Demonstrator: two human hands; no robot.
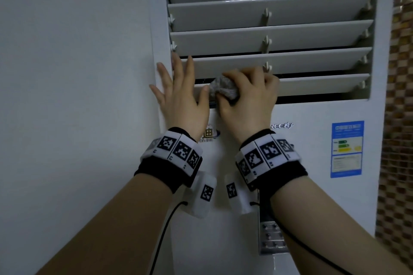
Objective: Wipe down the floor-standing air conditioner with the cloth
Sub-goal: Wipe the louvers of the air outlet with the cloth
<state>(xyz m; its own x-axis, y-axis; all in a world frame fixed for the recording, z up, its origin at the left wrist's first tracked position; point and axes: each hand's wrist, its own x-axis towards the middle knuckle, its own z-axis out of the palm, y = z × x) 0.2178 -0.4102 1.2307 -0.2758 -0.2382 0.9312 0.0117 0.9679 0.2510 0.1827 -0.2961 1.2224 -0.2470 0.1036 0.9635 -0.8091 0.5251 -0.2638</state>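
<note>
The white floor-standing air conditioner fills the right half of the view, with several grey louvre slats across its upper vent. My right hand is shut on a crumpled grey cloth and presses it against the lowest slats near the vent's left end. My left hand lies flat with fingers spread on the unit's left front edge, fingertips reaching the vent frame, thumb touching the cloth. Both wrists wear black bands with white marker tags.
A plain white wall lies to the left of the unit. A brown patterned curtain or tiled surface borders it on the right. A blue energy label and a grey button panel sit on the front below the vent.
</note>
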